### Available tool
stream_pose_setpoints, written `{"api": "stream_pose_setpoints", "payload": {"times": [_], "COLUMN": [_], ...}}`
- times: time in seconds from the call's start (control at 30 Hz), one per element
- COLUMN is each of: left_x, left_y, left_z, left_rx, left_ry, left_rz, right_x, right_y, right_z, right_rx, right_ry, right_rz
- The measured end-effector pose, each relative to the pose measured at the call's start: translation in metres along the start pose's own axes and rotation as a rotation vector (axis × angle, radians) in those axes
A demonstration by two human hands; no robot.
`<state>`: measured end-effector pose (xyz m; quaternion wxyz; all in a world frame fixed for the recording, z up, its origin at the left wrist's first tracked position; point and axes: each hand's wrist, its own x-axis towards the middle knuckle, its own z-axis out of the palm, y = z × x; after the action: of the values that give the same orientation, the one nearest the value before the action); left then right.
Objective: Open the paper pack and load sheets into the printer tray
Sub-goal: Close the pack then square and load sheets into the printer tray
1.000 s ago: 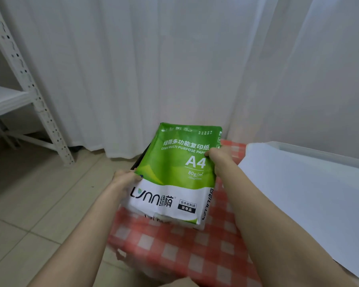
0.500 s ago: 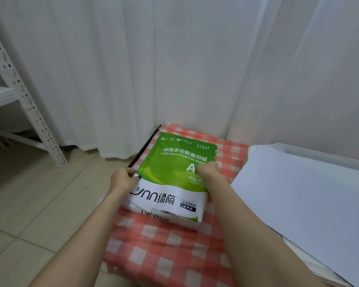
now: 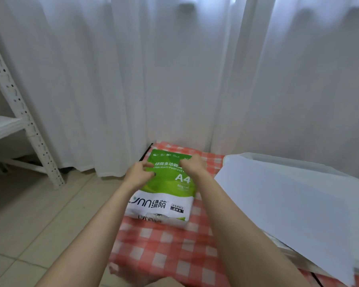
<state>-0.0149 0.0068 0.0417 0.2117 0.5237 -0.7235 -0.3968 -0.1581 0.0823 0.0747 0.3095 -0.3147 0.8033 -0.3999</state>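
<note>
A green and white A4 paper pack [image 3: 166, 191] lies flat on a small table covered with a red checked cloth [image 3: 162, 249]. My left hand [image 3: 138, 174] rests on the pack's upper left part, fingers curled against the wrapper. My right hand [image 3: 192, 165] presses on the pack's far end, fingers bent down on it. Whether either hand pinches the wrapper is unclear. To the right stands a white printer tray [image 3: 298, 162] with large white sheets [image 3: 288, 208] lying over it.
White curtains [image 3: 174, 79] hang right behind the table. A white perforated metal shelf rack [image 3: 19, 112] stands at the left on the beige tiled floor [image 3: 29, 214]. A dark cable [image 3: 317, 279] shows at the lower right.
The pack went from tilted up in both hands to lying flat on the cloth. Both hands moved from its sides to its far upper end.
</note>
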Motion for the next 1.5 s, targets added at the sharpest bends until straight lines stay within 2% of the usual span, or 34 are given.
{"api": "stream_pose_setpoints", "payload": {"times": [0.17, 0.33, 0.43, 0.53, 0.77, 0.9, 1.03, 1.23, 1.4, 1.5], "left_x": [-0.035, -0.072, -0.093, -0.102, -0.101, -0.101, -0.107, -0.11, -0.1, -0.087], "left_y": [0.048, 0.075, 0.087, 0.095, 0.1, 0.095, 0.097, 0.099, 0.11, 0.112], "left_z": [0.014, 0.04, 0.058, 0.074, 0.099, 0.115, 0.119, 0.116, 0.111, 0.116], "left_rx": [-0.088, -0.107, -0.093, -0.103, -0.072, -0.093, 0.016, 0.101, 0.289, 0.317], "left_ry": [-0.144, -0.296, -0.351, -0.294, -0.193, -0.185, -0.139, -0.172, -0.2, -0.162], "left_rz": [0.115, 0.172, 0.187, 0.185, 0.058, 0.125, 0.158, 0.184, 0.19, 0.236], "right_x": [-0.044, -0.08, -0.095, -0.1, -0.113, -0.121, -0.124, -0.115, -0.102, -0.091], "right_y": [-0.015, 0.008, 0.035, 0.061, 0.113, 0.147, 0.17, 0.174, 0.173, 0.174], "right_z": [-0.039, -0.089, -0.119, -0.145, -0.201, -0.232, -0.25, -0.255, -0.266, -0.273], "right_rx": [-0.008, -0.136, -0.234, -0.244, -0.239, -0.287, -0.299, -0.347, -0.38, -0.438], "right_ry": [0.089, 0.146, 0.16, 0.198, 0.336, 0.472, 0.562, 0.507, 0.549, 0.564], "right_rz": [-0.188, -0.319, -0.274, -0.192, -0.04, 0.136, 0.285, 0.27, 0.295, 0.306]}}
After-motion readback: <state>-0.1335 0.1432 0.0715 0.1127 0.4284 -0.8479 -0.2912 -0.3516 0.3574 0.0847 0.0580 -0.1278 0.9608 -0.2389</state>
